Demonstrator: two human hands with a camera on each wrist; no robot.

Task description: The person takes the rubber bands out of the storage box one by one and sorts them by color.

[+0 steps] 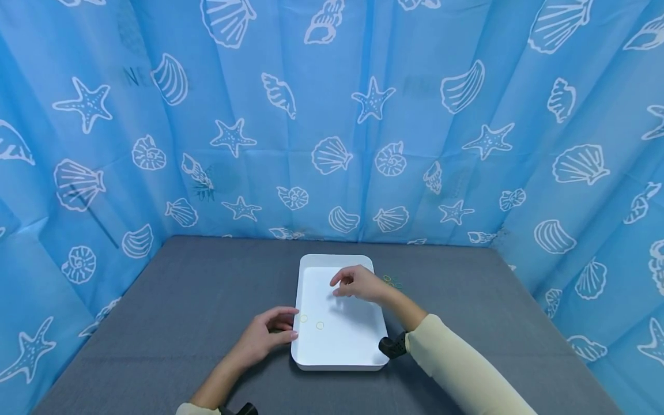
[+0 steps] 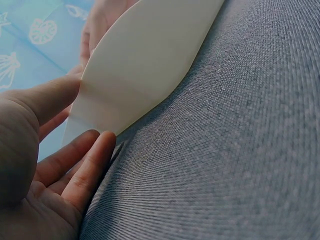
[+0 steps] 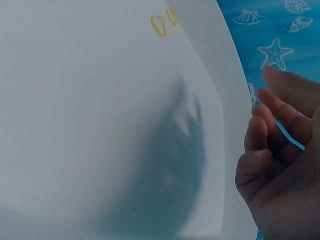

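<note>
A white rectangular tray (image 1: 337, 366) lies on the grey cloth. Inside it, toward the left, are two thin yellow loops that look like rubber bands, one (image 1: 320, 325) near the middle and the other (image 1: 303, 318) by the left wall. My left hand (image 1: 267, 335) rests its thumb and fingertips against the tray's left side, and in the left wrist view the fingers (image 2: 102, 150) touch the outer wall. Above the far half of the tray hovers my right hand (image 1: 358, 283), fingers loosely bent, nothing visible between them. Its shadow falls on the tray floor.
Several small yellow and green loops (image 1: 389, 280) lie on the cloth just right of the tray, partly behind the right wrist. The grey-covered table (image 1: 223, 276) meets a blue curtain (image 1: 290, 127) with white shells and starfish at the back and sides.
</note>
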